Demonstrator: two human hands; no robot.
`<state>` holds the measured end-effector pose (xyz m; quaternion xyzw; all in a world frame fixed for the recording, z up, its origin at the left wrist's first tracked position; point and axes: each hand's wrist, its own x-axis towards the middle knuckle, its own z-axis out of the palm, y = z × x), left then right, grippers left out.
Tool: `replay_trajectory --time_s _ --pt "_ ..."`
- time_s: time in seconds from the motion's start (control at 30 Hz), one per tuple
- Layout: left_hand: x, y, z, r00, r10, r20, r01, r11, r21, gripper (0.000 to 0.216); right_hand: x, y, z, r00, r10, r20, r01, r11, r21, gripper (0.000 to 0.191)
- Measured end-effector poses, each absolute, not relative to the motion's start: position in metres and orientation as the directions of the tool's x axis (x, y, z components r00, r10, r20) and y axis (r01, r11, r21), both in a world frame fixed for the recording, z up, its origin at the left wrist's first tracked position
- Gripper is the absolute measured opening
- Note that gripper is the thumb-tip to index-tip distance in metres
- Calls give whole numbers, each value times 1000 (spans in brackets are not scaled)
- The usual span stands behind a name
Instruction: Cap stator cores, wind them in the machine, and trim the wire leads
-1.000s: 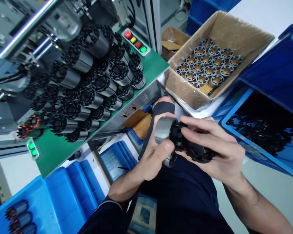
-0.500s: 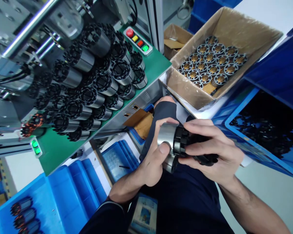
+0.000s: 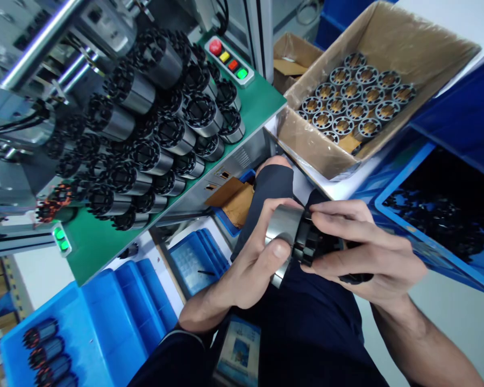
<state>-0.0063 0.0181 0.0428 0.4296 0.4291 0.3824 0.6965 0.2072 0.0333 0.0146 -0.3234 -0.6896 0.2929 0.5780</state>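
My left hand is wrapped round a silver metal stator core, its thumb across the near side. Against the core's right end sits a black plastic slotted end piece. My right hand grips that black end piece, fingers curled over it from the right. More black plastic shows beneath the right fingers; whether it is a separate piece I cannot tell. Both hands meet above my lap. The inside of the core is hidden from view.
Many stator cores with black ends stand on the green machine table, beside a button panel. At right are a cardboard box of bare cores and a blue bin of black parts. Blue trays lie lower left.
Both hands have shifted slightly right with the core and the black piece. The right hand has moved a little further right and its fingers have shifted on the black piece.
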Motion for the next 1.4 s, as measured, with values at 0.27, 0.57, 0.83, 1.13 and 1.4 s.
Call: replay_trajectory --time_s 0.27,0.57,0.83,1.13,1.4 --pt "-10 24 31 398 872 -286 -120 359 926 64 208 30 15 -120 821 558 203 571 -796 29" --pt "1 20 18 354 893 -277 -214 366 906 60 212 30 9 -170 820 546 281 572 -771 28" --pt "28 38 29 127 864 -487 -419 491 763 81 203 24 13 97 951 294 -63 301 -952 23" --pt "29 35 20 30 900 -434 -466 397 791 76 210 10 23 -112 988 109 54 115 -992 36" --pt "20 22 8 -10 939 -345 -426 308 851 50 200 11 22 -133 980 151 51 159 -986 34"
